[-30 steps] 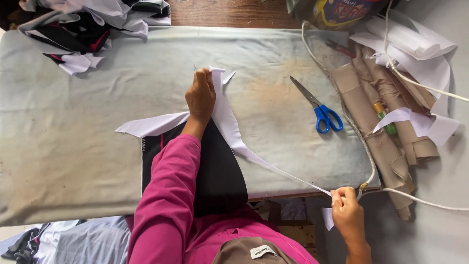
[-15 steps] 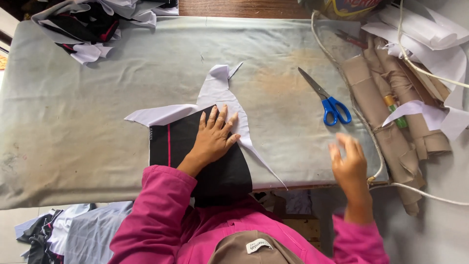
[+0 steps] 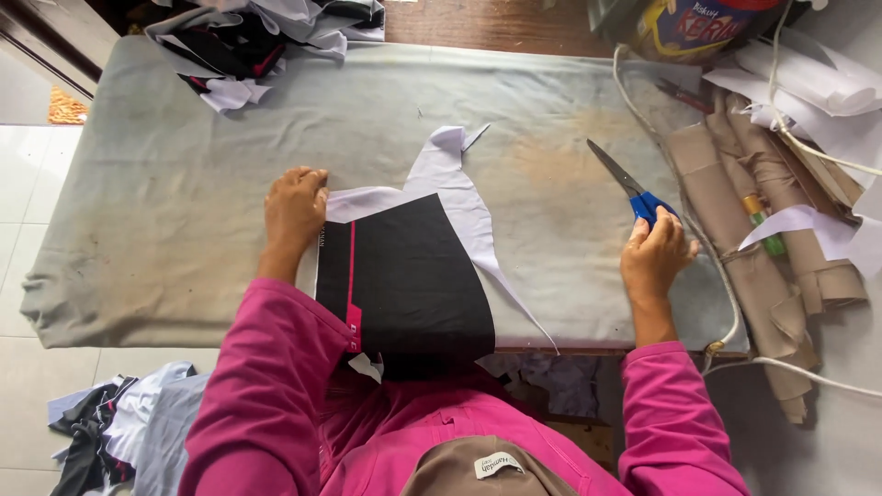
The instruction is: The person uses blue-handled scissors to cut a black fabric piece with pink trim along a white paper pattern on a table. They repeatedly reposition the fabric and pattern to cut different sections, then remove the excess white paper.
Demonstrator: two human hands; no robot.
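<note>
Fabric heap: black, white and grey offcuts (image 3: 248, 41) lie well beyond the left fingertips, at the table's far left corner.
Left hand: the left hand (image 3: 296, 209) lies palm down, fingers together and curled, pressing the white pattern piece (image 3: 450, 188) at its left end.
Black fabric panel: the black fabric panel (image 3: 409, 276), with a pink stripe, sits just right of those fingers, over the white piece.
Label: a small white tag (image 3: 498, 466) sits on the brown cap, near the bottom edge.
Right hand: the right hand (image 3: 654, 259) closes its fingers on the blue-handled scissors (image 3: 634, 188); the blades point away, shut.
Package: a yellow and blue printed bag (image 3: 694, 26) stands far beyond the right fingertips.
Paper rolls: brown paper rolls (image 3: 763, 230) lie right of them.
</note>
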